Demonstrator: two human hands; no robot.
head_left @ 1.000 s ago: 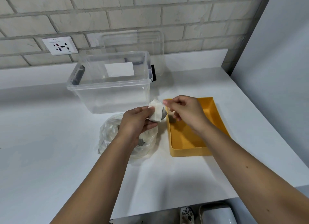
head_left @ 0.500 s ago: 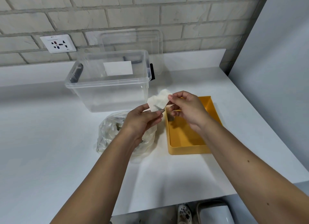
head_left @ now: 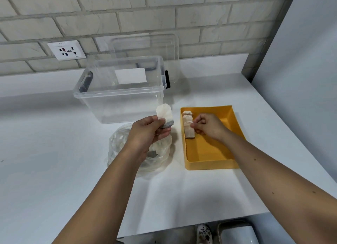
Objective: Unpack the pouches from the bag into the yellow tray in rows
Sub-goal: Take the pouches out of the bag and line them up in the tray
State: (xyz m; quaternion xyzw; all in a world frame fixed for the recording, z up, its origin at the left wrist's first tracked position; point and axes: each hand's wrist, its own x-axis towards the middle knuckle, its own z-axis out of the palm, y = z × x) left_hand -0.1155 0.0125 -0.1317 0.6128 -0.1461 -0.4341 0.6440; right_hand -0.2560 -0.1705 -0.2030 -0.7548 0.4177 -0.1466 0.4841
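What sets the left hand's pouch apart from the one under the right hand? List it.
The left hand holds its pouch upright in the air, over the bag; the right hand's pouch lies flat in the yellow tray, along its left wall. The held pouch shows a dark filled bottom; the tray pouch looks evenly pale. Both are small, white paper-like pouches pinched by fingers.

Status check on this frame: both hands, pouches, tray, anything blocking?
Left hand pinching one pouch above the bag. Right hand setting pouches along yellow tray's left wall. Tray floor otherwise bare; nothing blocking.
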